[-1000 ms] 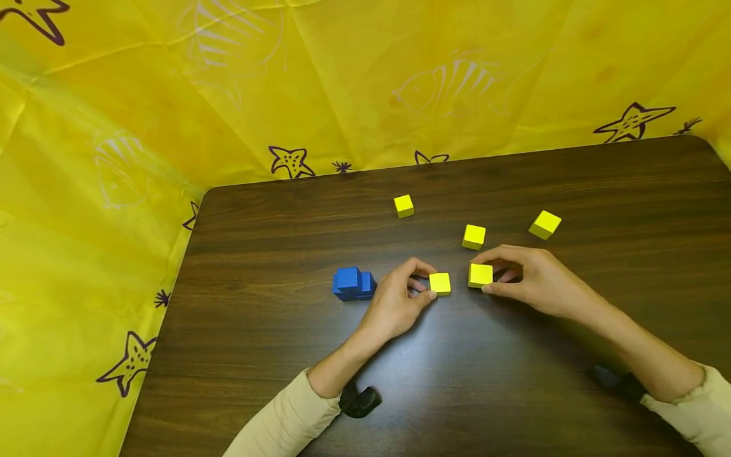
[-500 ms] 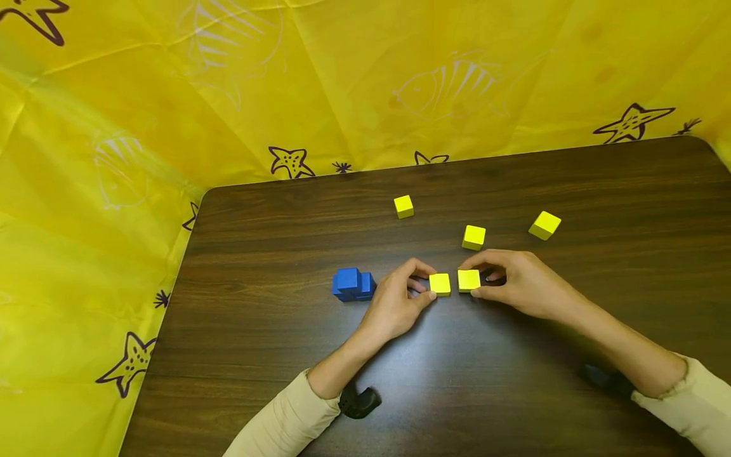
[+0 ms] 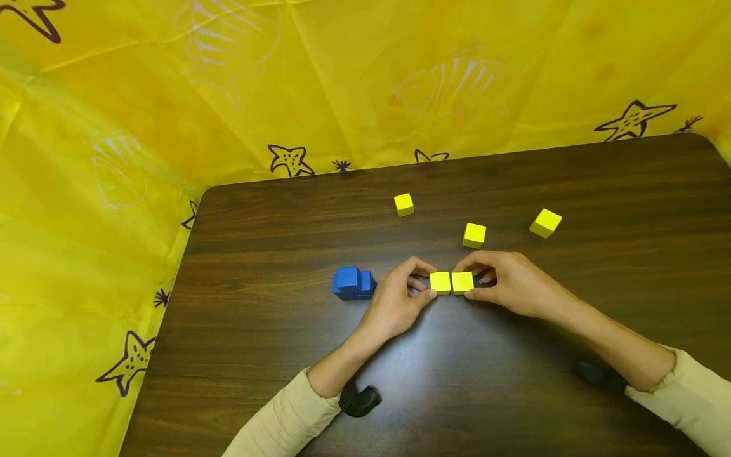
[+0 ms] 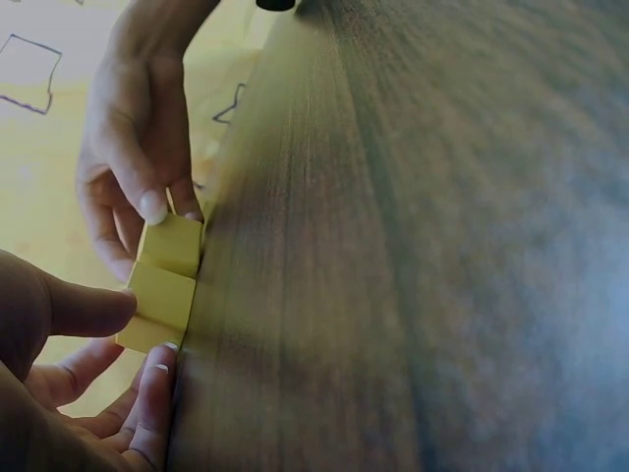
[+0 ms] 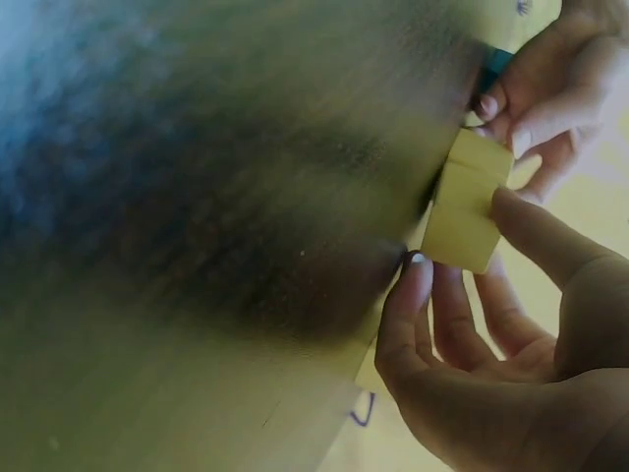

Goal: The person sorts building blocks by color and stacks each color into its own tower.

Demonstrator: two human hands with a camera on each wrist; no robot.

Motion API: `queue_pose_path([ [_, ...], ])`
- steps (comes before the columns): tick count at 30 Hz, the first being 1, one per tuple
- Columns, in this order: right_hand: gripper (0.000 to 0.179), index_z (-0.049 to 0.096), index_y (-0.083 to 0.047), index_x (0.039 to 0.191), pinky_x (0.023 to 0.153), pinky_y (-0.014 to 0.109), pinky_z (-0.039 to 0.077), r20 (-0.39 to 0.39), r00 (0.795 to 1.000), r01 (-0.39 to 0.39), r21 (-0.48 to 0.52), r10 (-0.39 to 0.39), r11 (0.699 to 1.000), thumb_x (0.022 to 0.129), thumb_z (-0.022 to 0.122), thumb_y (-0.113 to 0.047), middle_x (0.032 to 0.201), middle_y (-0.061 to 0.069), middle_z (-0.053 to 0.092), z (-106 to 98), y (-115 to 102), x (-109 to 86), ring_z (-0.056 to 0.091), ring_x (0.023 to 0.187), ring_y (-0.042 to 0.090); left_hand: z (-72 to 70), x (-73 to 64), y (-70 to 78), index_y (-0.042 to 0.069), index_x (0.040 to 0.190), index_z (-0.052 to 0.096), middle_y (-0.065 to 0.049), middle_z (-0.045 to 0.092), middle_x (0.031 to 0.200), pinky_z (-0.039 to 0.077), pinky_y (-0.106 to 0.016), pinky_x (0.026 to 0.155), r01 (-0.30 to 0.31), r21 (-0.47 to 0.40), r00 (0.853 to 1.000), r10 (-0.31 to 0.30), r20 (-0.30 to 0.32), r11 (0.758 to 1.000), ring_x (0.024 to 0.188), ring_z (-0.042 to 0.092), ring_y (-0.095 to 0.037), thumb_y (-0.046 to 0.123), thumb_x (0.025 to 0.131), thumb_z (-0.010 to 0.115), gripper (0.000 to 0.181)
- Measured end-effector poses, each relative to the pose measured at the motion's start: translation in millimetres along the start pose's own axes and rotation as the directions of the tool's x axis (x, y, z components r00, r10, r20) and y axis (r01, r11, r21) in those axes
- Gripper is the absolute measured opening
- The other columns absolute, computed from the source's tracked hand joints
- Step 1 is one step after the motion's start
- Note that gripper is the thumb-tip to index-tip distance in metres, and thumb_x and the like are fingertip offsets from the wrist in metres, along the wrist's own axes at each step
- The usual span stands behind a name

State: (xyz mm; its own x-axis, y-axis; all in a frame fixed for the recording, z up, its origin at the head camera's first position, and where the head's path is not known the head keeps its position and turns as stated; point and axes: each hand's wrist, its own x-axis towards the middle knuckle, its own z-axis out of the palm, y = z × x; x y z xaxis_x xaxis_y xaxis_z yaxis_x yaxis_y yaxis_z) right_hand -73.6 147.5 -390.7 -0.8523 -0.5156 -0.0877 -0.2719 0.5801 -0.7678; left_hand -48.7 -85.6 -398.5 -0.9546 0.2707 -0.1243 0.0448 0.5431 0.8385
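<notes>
On the dark wooden table (image 3: 257, 355), my left hand (image 3: 396, 301) pinches a yellow cube (image 3: 440, 283) between thumb and fingers. Just to its right, a second yellow cube (image 3: 462, 283) is pinched by my right hand (image 3: 514, 284). The two cubes sit side by side, with at most a hairline gap in the head view. From the left wrist view, the left hand's cube (image 4: 162, 303) appears to meet its neighbour face to face. Left of my left hand stands a cluster of blue blocks (image 3: 348, 284), partly stacked.
Three loose yellow cubes lie beyond the hands: one far back (image 3: 403, 205), one nearer my right hand (image 3: 474, 235), and one farther right (image 3: 545, 223). A yellow patterned cloth (image 3: 354, 82) hangs behind the table and along its left side.
My right hand has moved left, bringing its yellow cube up beside the one in my left hand. The left hand, the blue blocks and the loose cubes have stayed put.
</notes>
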Motion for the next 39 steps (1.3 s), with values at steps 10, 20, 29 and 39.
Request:
queue_pose_path([
  [10, 0.030, 0.071, -0.015, 0.107, 0.079, 0.037, 0.055, 0.003, 1.000, -0.002, -0.014, 0.002, 1.000, 0.080, 0.082, -0.006, 0.101, -0.003, 0.069, 2.5, 1.4, 4.4, 0.064, 0.091, 0.017, 0.7, 1.1, -0.8, 0.017, 0.115, 0.066, -0.001, 0.068, 0.111, 0.052, -0.024, 0.072, -0.005, -0.011, 1.000, 0.005, 0.003, 1.000, 0.087, 0.065, -0.009, 0.007, 0.088, 0.076, 0.030],
  [20, 0.029, 0.071, -0.015, 0.106, 0.079, 0.039, 0.055, 0.003, 1.000, 0.008, 0.003, -0.008, 1.000, 0.080, 0.083, -0.006, 0.101, -0.002, 0.069, 1.7, -0.3, 4.9, 0.063, 0.090, 0.018, 0.8, 1.4, -0.8, 0.017, 0.115, 0.066, -0.001, 0.068, 0.111, 0.052, -0.024, 0.072, 0.002, -0.010, 1.000, -0.002, 0.006, 1.000, 0.088, 0.065, -0.009, 0.007, 0.088, 0.075, 0.030],
  [29, 0.028, 0.071, -0.014, 0.107, 0.081, 0.041, 0.055, 0.016, 1.000, 0.007, 0.011, -0.007, 1.000, 0.082, 0.083, -0.011, 0.104, -0.001, 0.069, 1.7, -0.8, 4.3, 0.063, 0.091, 0.019, 1.2, 0.8, -0.2, 0.018, 0.115, 0.065, 0.001, 0.067, 0.112, 0.051, -0.022, 0.071, 0.008, -0.008, 1.000, -0.007, 0.011, 1.000, 0.087, 0.063, -0.007, 0.007, 0.088, 0.075, 0.030],
  [39, 0.033, 0.070, -0.011, 0.111, 0.083, 0.040, 0.056, 0.013, 1.000, 0.024, 0.011, -0.024, 1.000, 0.081, 0.083, -0.012, 0.107, 0.001, 0.069, -0.2, -0.1, 4.5, 0.064, 0.094, 0.020, 1.1, 0.6, -0.9, 0.018, 0.115, 0.065, 0.002, 0.067, 0.109, 0.051, -0.022, 0.071, 0.008, -0.004, 1.000, -0.008, 0.004, 1.000, 0.086, 0.063, -0.006, 0.008, 0.088, 0.076, 0.030],
])
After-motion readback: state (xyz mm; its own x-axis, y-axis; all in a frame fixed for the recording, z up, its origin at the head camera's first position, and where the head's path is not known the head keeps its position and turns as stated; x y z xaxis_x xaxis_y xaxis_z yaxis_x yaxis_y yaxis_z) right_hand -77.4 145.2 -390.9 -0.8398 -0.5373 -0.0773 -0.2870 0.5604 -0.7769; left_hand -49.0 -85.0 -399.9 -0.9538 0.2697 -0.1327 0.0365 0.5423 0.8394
